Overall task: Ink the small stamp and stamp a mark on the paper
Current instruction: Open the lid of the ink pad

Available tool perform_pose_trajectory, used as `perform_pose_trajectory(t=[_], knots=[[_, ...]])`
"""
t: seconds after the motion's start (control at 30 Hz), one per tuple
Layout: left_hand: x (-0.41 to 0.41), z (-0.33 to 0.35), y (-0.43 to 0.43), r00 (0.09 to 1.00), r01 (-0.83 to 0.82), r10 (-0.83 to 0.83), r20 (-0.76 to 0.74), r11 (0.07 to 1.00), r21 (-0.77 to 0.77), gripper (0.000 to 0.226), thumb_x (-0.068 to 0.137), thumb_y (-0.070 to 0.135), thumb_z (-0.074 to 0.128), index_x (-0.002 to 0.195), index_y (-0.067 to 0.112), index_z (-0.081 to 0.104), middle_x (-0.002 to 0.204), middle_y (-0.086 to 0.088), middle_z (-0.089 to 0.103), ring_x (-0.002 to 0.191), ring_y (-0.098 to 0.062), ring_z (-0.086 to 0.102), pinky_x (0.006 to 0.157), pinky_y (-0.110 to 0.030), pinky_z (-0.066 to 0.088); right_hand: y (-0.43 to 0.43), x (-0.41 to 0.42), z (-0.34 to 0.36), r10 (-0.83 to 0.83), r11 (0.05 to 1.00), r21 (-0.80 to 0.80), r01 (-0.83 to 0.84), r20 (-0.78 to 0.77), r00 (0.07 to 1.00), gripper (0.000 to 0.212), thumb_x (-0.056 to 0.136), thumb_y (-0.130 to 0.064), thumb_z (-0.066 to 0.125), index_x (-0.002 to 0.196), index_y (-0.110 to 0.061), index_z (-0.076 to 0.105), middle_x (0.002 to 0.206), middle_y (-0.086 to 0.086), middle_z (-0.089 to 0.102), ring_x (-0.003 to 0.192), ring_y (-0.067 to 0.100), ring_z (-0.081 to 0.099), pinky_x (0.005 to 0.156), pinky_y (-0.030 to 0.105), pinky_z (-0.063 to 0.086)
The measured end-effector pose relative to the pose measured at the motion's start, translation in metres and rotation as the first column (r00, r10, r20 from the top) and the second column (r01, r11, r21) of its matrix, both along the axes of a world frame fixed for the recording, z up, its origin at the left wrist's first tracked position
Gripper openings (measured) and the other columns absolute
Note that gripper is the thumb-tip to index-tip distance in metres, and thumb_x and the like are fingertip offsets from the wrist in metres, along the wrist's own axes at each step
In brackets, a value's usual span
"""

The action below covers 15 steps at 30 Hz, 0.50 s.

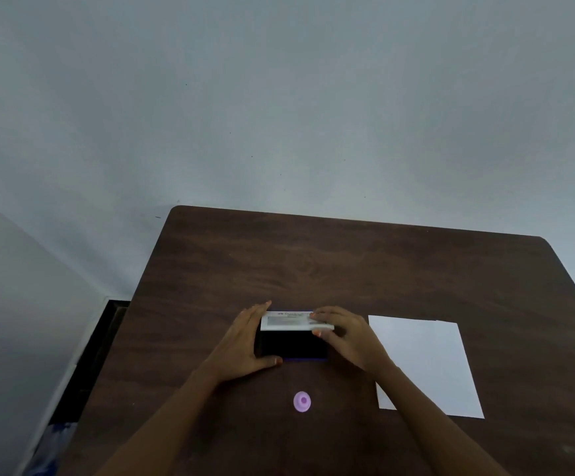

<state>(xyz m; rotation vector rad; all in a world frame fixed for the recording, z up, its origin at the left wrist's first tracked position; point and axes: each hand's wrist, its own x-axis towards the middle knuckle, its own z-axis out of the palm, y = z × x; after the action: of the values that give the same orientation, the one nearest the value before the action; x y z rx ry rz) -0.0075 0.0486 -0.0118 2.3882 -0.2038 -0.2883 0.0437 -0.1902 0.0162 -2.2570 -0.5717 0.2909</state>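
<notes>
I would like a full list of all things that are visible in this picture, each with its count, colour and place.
ink pad: one, black, with its white lid raised at the far side; middle of the table, between the two hands.
small stamp: one, pink-purple, round; on the table, nearer to the person than the ink pad, untouched.
paper: one sheet, white, flat on the table, right of the ink pad.
table: one, dark brown wood.
wall: pale grey, behind the table.
left hand: one, against the left side of the ink pad.
right hand: one, fingers on the lid.
</notes>
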Motion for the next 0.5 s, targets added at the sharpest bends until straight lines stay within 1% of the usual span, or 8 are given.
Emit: perform_pose_trajectory(t=[0.03,0.1,0.17,0.2,0.27,0.33,0.4,0.5], knots=[[0.000,0.000,0.000,1.000,-0.024,0.024,-0.016,0.999,-0.024,0.105,0.064,0.050,0.072,0.142,0.028,0.006,0.153,0.003,0.016,0.138,-0.008,0.012,0.115,-0.033,0.008,0.004,0.002,0.002,-0.046,0.997,0.064,0.046,-0.007,0.999,0.020,0.084,-0.028,0.060,0.104,-0.024,0.064,0.107,-0.007,0.065,0.101,0.005,0.058,0.082,0.007,0.043],[0.000,0.001,-0.001,0.997,-0.057,0.054,-0.050,0.996,-0.062,0.111,0.061,0.052,0.074,0.142,0.030,0.002,0.154,0.003,0.013,0.139,-0.011,0.014,0.117,-0.040,0.016,0.013,0.008,0.007,-0.147,0.972,0.170,0.161,-0.092,0.985,0.012,0.085,-0.027,0.058,0.095,-0.028,0.064,0.094,-0.015,0.064,0.091,0.004,0.060,0.073,0.010,0.048],[0.001,0.002,-0.001,0.996,-0.065,0.060,-0.073,0.995,-0.069,0.115,0.059,0.055,0.073,0.141,0.035,-0.006,0.154,0.003,0.012,0.140,-0.013,0.014,0.116,-0.043,0.018,0.025,0.017,0.009,-0.225,0.940,0.223,0.258,-0.164,0.960,0.008,0.086,-0.028,0.057,0.091,-0.032,0.061,0.090,-0.018,0.061,0.087,-0.001,0.058,0.065,0.009,0.048],[0.002,0.002,-0.001,0.995,-0.059,0.054,-0.081,0.996,-0.063,0.117,0.059,0.058,0.072,0.139,0.038,-0.012,0.155,0.003,0.010,0.140,-0.012,0.012,0.117,-0.042,0.015,0.030,0.023,0.009,-0.257,0.924,0.244,0.295,-0.175,0.950,0.007,0.087,-0.027,0.056,0.090,-0.032,0.060,0.090,-0.015,0.061,0.086,-0.003,0.057,0.063,0.009,0.047],[0.003,0.000,-0.001,0.996,-0.028,0.024,-0.084,0.999,-0.035,0.119,0.060,0.061,0.068,0.135,0.041,-0.022,0.156,0.005,0.001,0.138,-0.006,0.005,0.116,-0.035,0.005,0.039,0.035,0.008,-0.315,0.888,0.286,0.359,-0.189,0.930,0.007,0.088,-0.023,0.055,0.093,-0.025,0.060,0.096,-0.004,0.063,0.087,0.002,0.056,0.068,0.013,0.044],[0.005,-0.001,-0.001,0.997,0.008,-0.008,-0.076,1.000,-0.001,0.118,0.063,0.061,0.066,0.133,0.041,-0.025,0.156,0.007,-0.006,0.136,-0.001,-0.001,0.112,-0.030,-0.001,0.043,0.048,0.004,-0.367,0.872,0.273,0.405,-0.182,0.912,0.012,0.089,-0.016,0.053,0.097,-0.015,0.061,0.103,0.008,0.064,0.090,0.011,0.057,0.077,0.023,0.046],[0.007,-0.004,0.001,0.997,0.048,-0.046,-0.062,0.998,0.040,0.115,0.066,0.063,0.063,0.132,0.041,-0.028,0.154,0.009,-0.015,0.137,-0.003,-0.007,0.112,-0.030,-0.003,0.045,0.059,-0.002,-0.401,0.883,0.200,0.425,-0.149,0.904,0.014,0.088,-0.010,0.053,0.097,-0.008,0.063,0.105,0.013,0.064,0.094,0.019,0.056,0.082,0.030,0.046],[0.007,-0.007,0.002,0.994,0.096,-0.089,-0.067,0.990,0.103,0.111,0.069,0.067,0.057,0.128,0.041,-0.034,0.145,0.014,-0.028,0.136,-0.005,-0.016,0.111,-0.030,-0.006,0.046,0.070,-0.013,-0.403,0.911,0.069,0.407,-0.073,0.912,0.013,0.086,-0.008,0.055,0.095,-0.006,0.065,0.104,0.015,0.062,0.098,0.024,0.055,0.086,0.034,0.044]])
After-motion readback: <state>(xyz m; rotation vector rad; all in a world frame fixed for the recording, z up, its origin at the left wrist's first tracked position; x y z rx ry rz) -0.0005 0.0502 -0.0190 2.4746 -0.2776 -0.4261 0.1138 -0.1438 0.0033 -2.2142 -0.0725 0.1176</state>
